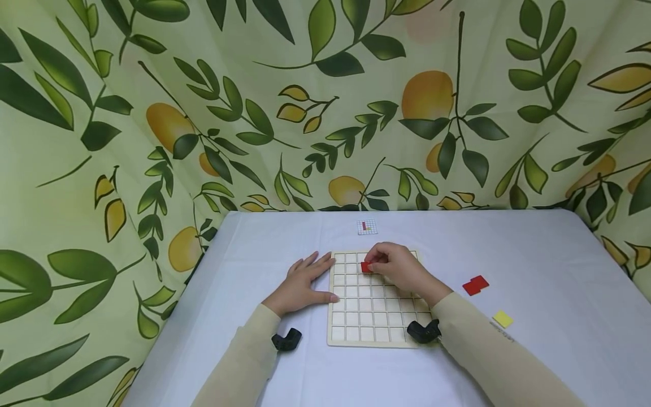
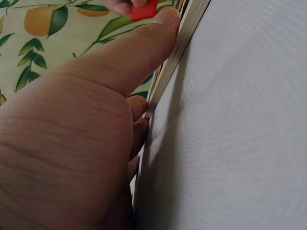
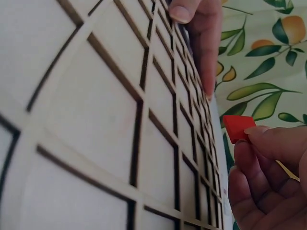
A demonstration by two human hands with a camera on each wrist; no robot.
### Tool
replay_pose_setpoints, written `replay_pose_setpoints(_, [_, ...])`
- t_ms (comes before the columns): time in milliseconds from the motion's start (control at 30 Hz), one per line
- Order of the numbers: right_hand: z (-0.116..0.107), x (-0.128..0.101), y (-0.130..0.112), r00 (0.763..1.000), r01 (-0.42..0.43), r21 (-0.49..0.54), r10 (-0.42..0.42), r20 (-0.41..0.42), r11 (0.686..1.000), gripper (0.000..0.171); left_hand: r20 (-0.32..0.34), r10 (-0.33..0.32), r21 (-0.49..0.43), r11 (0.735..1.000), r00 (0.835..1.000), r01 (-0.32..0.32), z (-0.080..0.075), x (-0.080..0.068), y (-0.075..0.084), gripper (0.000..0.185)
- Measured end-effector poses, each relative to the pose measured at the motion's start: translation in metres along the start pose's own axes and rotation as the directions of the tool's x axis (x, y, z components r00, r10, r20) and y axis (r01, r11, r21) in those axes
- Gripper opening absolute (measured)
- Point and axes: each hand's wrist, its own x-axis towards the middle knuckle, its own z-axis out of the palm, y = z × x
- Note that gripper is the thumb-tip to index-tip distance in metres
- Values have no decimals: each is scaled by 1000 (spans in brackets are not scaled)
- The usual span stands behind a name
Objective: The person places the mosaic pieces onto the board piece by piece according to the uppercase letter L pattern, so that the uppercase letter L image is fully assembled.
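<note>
My right hand (image 1: 399,268) pinches a red square tile (image 1: 365,267) between thumb and fingers. In the right wrist view the red tile (image 3: 238,127) is held just off the wooden grid board (image 3: 139,100). The head view has the tile over an upper row of the pale grid board (image 1: 351,317), left of its middle. My left hand (image 1: 305,285) lies at the board's left edge with fingers spread, thumb and fingertips at the rim. Seen from the left wrist, the left thumb (image 2: 129,57) rests along the board's wooden edge (image 2: 184,40).
Red tiles (image 1: 475,285) lie overlapping on the white-covered table (image 1: 539,254) right of the board, with a yellow tile (image 1: 502,319) nearer me. Behind the board lies a small pattern card (image 1: 367,227) with a printed grid. A leaf-patterned curtain (image 1: 285,130) hangs behind the table.
</note>
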Motion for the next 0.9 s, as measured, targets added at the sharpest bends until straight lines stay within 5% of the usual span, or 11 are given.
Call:
replay_pose_setpoints(267, [6, 8, 9, 998, -55, -40, 55, 2, 998, 11, 8, -5, 12, 1000, 1000, 5, 1, 2, 0, 102])
replay_pose_setpoints(900, [11, 13, 10, 998, -11, -190, 24, 66, 982, 16, -3, -7, 1, 1000, 1000, 7, 0, -1, 1, 99])
